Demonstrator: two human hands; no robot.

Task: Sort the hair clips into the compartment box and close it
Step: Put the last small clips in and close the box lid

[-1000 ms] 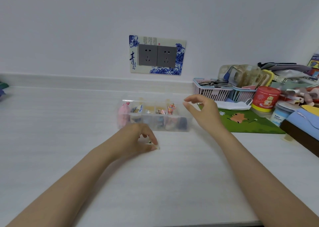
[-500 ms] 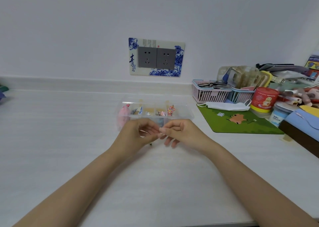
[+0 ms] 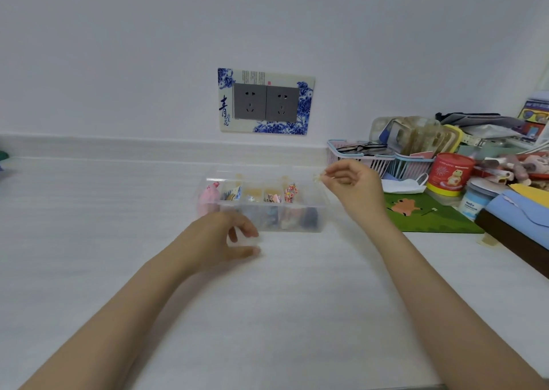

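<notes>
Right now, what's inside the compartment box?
The compartment box holds a pink item at left and small colourful clips in its back cells. The front cells look blurred, and the left hand covers part.

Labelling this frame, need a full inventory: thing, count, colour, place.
compartment box: 1, clear, open, mid-counter
hair clip: 1, pale, pinched above box's right end
sorted clips: several, mixed colours, in compartments
socket plate: 1, grey, blue-white surround, wall
baskets: 2, pink and blue, right rear
red tub: 1, right
green mat: 1, right
face mask: 1, white, on mat
left hand: near box front, empty
right hand: holding clip
</notes>
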